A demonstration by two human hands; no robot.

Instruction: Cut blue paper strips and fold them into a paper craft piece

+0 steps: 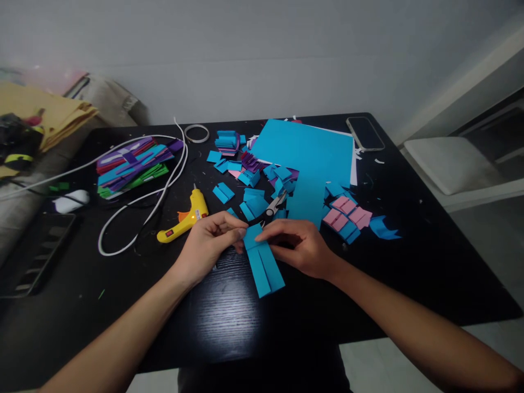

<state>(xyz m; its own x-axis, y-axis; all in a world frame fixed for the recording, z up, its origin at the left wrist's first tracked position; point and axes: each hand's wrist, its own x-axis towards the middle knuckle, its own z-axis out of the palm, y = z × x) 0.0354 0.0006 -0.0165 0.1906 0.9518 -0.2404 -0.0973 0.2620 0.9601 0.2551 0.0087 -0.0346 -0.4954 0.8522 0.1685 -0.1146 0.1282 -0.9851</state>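
A folded blue paper strip (262, 265) is held up between my two hands, its lower end pointing towards me and a lengthwise fold showing. My left hand (213, 240) pinches its upper left edge with thumb and fingers. On the upper right edge, my right hand (301, 245) grips the same strip, fingers curled. Just beyond the hands lie scissors (275, 207), with part of them hidden behind the fingers and paper. Small folded blue paper pieces (254, 203) are scattered around them. A yellow glue gun (188, 218) rests left of my left hand.
Large blue sheets (307, 147) lie at the back, near a phone (365, 134). Pink folded pieces (346, 213) sit right. At left are bundled coloured strips (135, 164), a looped white cable (164, 191), a tape roll (197, 134), a white mouse (71, 201) and a dark tray (61, 240).
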